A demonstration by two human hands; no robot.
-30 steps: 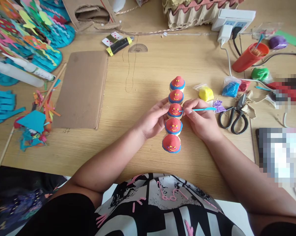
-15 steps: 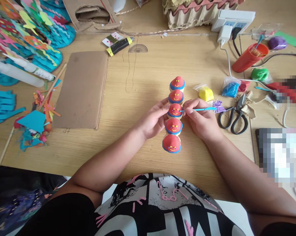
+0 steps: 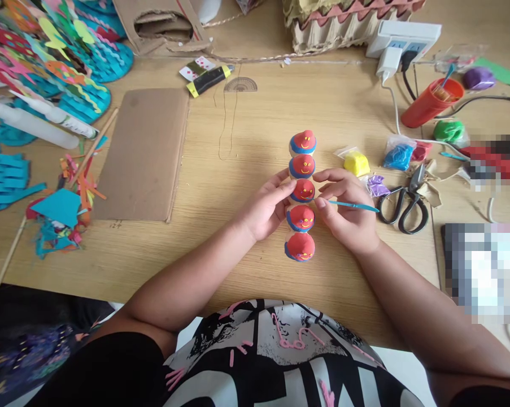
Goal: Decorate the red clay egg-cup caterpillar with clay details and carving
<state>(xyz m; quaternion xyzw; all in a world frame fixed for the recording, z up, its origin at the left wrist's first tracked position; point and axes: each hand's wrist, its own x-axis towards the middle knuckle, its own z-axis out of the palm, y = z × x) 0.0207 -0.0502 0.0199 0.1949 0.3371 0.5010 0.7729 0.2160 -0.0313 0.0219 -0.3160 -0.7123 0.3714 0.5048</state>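
A strip of several egg-carton cups [image 3: 301, 217], painted red with blue rims and small yellow faces, runs up and down in front of me. My left hand [image 3: 268, 208] holds it from the left, thumb beside the middle cup. On the other side, my right hand [image 3: 343, 212] pinches a thin blue tool [image 3: 356, 207] between thumb and fingers, its index finger stretched toward the strip. Yellow clay [image 3: 356, 163] and a small purple clay packet [image 3: 375, 185] lie just beyond the right hand.
Black-handled scissors [image 3: 407, 204], a bag of blue clay [image 3: 397, 156] and a red cup [image 3: 433, 103] stand or lie on the right. A cardboard sheet [image 3: 142, 155] lies left, near paper scraps [image 3: 60, 209] and glue bottles [image 3: 34, 124]. Egg trays [image 3: 331, 34] are at the back.
The strip has turned slightly, its faces now angled to the right. The blue tool's tip has moved away from the middle cup, and my right index finger is more extended.
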